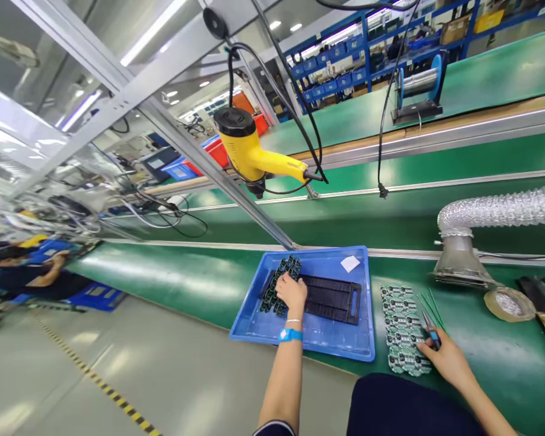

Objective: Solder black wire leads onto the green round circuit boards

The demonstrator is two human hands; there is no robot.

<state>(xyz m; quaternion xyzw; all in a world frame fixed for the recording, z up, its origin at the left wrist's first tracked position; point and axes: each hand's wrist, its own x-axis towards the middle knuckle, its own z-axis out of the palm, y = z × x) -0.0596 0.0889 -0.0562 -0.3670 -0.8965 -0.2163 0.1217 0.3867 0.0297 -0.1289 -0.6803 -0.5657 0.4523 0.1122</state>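
Observation:
My left hand (292, 293) reaches into a blue plastic tray (258, 326) and rests on a strip of small green circuit boards (282, 274), fingers curled over them. A black carrier frame (333, 298) lies in the tray beside that hand, and a white paper slip (349, 263) sits in the tray's far corner. My right hand (445, 359) rests on the green bench, closed round a small tool with red and blue handles (430, 334). Its fingers touch the near end of a panel of round green circuit boards (402, 327). Thin green wires (431, 307) lie next to the panel.
A yellow heat gun (249, 152) hangs from the metal frame above the bench. A silver fume duct (463, 254) stands at right, with a tape roll (508, 304) beside it. A solder wire spool (418, 85) sits on the far conveyor. Other workers sit at far left.

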